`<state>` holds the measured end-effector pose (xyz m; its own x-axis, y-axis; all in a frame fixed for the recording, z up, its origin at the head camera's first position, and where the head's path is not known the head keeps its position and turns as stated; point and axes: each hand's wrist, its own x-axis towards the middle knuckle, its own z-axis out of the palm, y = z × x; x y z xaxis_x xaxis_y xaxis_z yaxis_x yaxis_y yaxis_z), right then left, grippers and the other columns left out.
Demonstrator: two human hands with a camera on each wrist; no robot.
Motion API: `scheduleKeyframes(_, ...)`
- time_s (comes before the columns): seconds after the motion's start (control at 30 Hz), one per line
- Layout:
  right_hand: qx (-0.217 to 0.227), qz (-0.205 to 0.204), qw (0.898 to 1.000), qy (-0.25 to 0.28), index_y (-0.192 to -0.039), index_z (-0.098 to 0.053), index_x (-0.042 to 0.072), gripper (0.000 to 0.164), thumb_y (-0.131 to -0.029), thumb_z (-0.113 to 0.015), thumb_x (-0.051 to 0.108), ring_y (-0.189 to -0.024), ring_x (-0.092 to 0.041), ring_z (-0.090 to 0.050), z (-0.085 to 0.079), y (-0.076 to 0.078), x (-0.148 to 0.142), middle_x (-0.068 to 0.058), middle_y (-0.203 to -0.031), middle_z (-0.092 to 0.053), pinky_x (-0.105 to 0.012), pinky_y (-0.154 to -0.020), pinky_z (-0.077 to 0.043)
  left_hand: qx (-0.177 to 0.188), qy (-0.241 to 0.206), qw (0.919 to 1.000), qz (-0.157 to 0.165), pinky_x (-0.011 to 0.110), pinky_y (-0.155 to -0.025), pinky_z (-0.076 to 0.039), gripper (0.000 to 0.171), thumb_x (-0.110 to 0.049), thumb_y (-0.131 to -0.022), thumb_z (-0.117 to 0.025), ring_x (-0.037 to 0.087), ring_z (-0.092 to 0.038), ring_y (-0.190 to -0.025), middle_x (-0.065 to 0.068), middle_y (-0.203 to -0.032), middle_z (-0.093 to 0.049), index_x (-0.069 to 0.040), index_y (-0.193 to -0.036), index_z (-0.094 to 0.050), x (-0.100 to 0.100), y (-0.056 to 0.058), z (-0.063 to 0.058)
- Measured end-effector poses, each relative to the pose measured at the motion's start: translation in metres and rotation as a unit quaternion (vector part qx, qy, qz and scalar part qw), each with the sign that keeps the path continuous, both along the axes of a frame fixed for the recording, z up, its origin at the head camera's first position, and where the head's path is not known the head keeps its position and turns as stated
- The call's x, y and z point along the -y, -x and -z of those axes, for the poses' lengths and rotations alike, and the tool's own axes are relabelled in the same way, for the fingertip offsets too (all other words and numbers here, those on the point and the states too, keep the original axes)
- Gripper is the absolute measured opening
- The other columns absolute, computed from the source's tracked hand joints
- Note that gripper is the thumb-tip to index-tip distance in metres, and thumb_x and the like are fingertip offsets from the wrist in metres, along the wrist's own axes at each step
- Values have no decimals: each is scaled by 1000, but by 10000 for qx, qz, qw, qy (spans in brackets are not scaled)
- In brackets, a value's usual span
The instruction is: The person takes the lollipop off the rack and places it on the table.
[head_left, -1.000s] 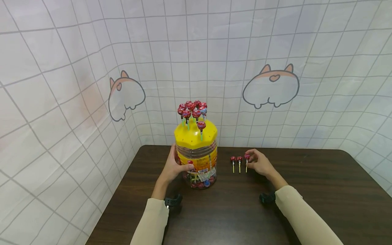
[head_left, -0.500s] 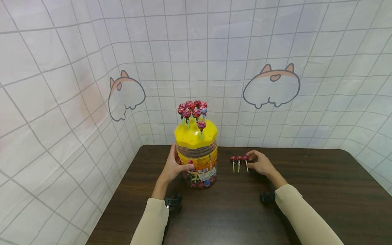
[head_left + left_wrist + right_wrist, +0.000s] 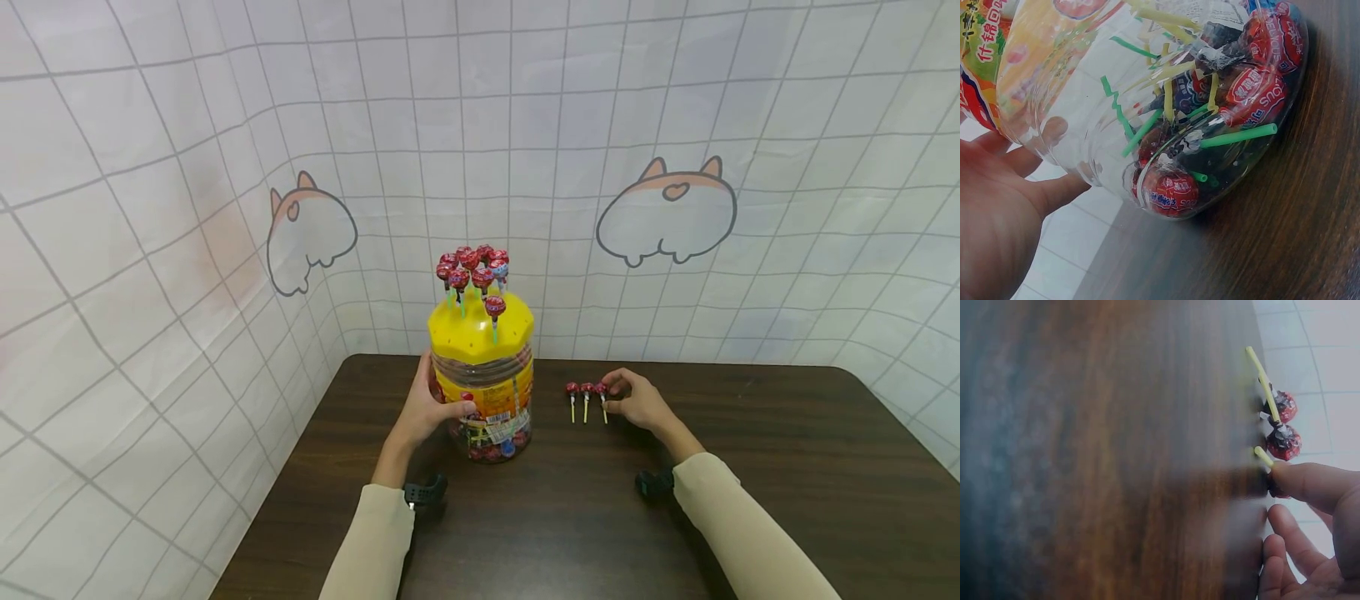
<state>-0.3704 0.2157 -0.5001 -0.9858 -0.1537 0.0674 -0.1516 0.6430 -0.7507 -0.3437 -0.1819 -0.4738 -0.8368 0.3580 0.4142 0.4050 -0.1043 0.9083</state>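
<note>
In the head view my left hand (image 3: 422,410) grips the side of a clear plastic candy jar (image 3: 491,398), thumb across its orange label. Its yellow lid (image 3: 468,342) bears several red-wrapped lollipops (image 3: 458,280) standing upright, sticks down. More lollipops (image 3: 1172,190) lie inside the jar's bottom in the left wrist view. Right of the jar, three lollipops lie side by side on the table, yellow sticks toward me. My right hand (image 3: 637,403) pinches the rightmost lollipop (image 3: 602,390); its thumb covers part of that lollipop in the right wrist view. The middle lollipop (image 3: 1285,442) lies just beside it.
The dark wooden table (image 3: 540,525) reaches back to a white grid-patterned curtain (image 3: 525,167) with cartoon prints, which also hangs along the left. Dark straps (image 3: 425,492) are on both wrists.
The rightmost lollipop has shifted slightly left, closer to the other two, with my right hand on it. My left hand and the jar stay in place.
</note>
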Motion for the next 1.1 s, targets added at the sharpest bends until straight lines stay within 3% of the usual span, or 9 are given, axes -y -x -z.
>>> scheduleKeyframes(0.3, 29, -96, 9995, 307, -129, -57, 4, 42, -91, -74, 9, -114, -37, -56, 0, -2, -4, -23, -124, -60, -34, -80, -47, 61, 4, 10000, -36, 36, -106, -53, 95, -17, -85, -84, 21, -59, -126, 7, -142, -50, -29, -156, -22, 0, -2, 0)
scheduleKeyframes(0.43, -173, -139, 9989, 417, -133, -56, 4, 44, -93, -74, 11, -105, -33, -59, -12, -4, -5, -25, -124, -60, -33, -75, -48, 29, 16, 10000, -32, 38, -106, -53, 95, -17, -85, -84, 21, -59, -125, 7, -142, -50, -27, -156, -22, 0, -2, 1)
scheduleKeyframes(0.53, -458, -260, 9965, 646, -134, -56, 4, 41, -96, -71, 13, -94, -27, -60, -34, -8, 4, -24, -120, -61, -32, -72, -50, 31, 21, 10000, -22, 39, -105, -54, 95, -17, -85, -85, 22, -60, -124, 8, -142, -51, -27, -156, -22, 0, -2, 1)
scheduleKeyframes(0.67, -936, -501, 9890, 1030, -134, -58, 7, 37, -99, -67, 16, -93, -22, -61, -80, -17, 26, -19, -115, -63, -29, -74, -54, 93, 29, 9999, -28, 37, -103, -55, 96, -19, -83, -86, 22, -61, -123, 8, -140, -52, -29, -155, -23, 0, -1, 1)
scheduleKeyframes(0.9, -1899, -1043, 9664, 1380, -128, -62, 10, 31, -98, -69, 17, -97, -22, -63, -155, -45, 76, -14, -110, -68, -25, -82, -53, 47, 27, 10000, -3, 37, -103, -55, 96, -21, -83, -86, 22, -61, -123, 8, -140, -52, -29, -155, -23, -1, -1, 1)
scheduleKeyframes(1.1, -2067, -1639, 9520, 1550, -129, -62, 9, 33, -97, -69, 12, -98, -23, -66, -182, -60, 114, -14, -111, -71, -35, -90, -55, 41, 29, 10000, -14, 36, -103, -55, 96, -24, -83, -87, 22, -61, -123, 9, -141, -51, -29, -155, -23, 0, -1, 0)
